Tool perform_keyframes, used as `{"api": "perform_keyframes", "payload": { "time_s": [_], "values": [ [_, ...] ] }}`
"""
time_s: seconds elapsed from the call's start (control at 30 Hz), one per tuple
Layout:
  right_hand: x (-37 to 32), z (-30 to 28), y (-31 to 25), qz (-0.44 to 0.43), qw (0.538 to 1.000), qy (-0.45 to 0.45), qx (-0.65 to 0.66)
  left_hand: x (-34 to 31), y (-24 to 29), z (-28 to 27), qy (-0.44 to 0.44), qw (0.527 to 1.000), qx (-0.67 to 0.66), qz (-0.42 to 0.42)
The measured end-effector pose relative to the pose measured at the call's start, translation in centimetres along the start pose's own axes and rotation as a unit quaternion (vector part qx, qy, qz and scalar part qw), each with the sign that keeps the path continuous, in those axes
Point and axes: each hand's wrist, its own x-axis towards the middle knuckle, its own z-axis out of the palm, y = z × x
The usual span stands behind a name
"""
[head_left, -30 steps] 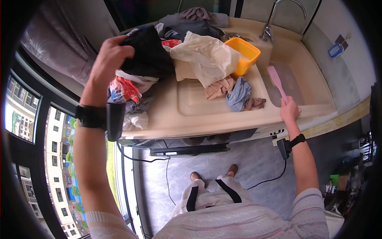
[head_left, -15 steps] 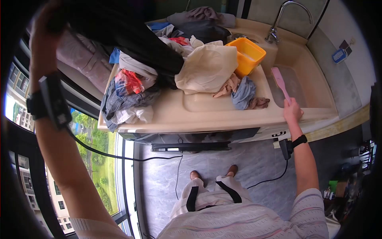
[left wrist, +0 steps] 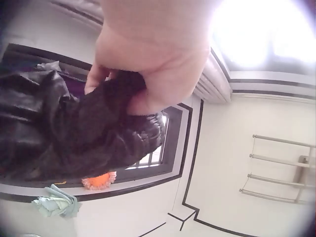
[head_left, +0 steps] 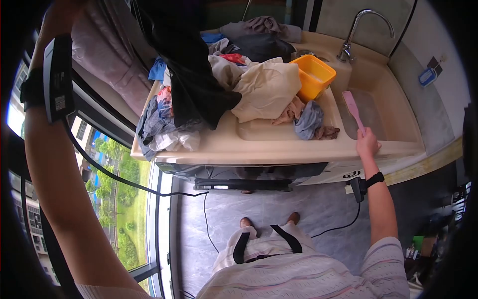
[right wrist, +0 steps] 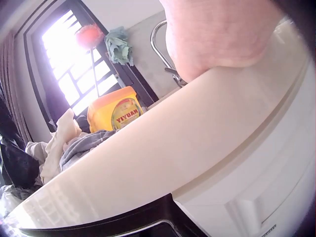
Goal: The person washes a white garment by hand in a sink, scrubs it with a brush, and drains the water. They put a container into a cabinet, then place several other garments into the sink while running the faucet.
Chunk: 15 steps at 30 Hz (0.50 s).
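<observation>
My left hand (left wrist: 148, 64), raised high at the upper left, grips a black garment (left wrist: 64, 123) near a gathered edge. In the head view the black garment (head_left: 191, 70) hangs down over the counter, its lower end overlapping the clothes and a cream cloth (head_left: 269, 87). In the same view my left hand is dim, at the dark edge of the picture. My right hand (head_left: 367, 143) rests at the sink's front rim and holds a pink long-handled brush (head_left: 352, 107) by its handle, the head pointing into the basin. The right wrist view hides the brush.
A yellow bucket (head_left: 313, 77) stands left of the sink (head_left: 393, 99) and its faucet (head_left: 359, 25). Blue-grey clothes (head_left: 152, 127) lie at the counter's left, a small blue cloth (head_left: 308, 122) nearer the sink. A black cable (head_left: 124, 183) trails from the left wrist.
My left hand has risen up and left from the pile, lifting the black garment, which now hangs long. The clothes beneath are more exposed. My right hand and the brush have barely moved.
</observation>
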Motion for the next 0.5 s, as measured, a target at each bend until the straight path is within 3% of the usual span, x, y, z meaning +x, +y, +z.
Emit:
{"api": "perform_keyframes", "payload": {
  "time_s": [0.07,0.5],
  "values": [
    [0.1,0.0,0.1,0.004,1.0,-0.001,-0.003,0.8,-0.3,-0.3,0.01,1.0,0.014,0.019],
    [0.0,0.2,0.2,-0.005,1.0,0.01,-0.003,-0.2,-2.9,5.5,0.0,0.964,-0.114,-0.239]
  ]
}}
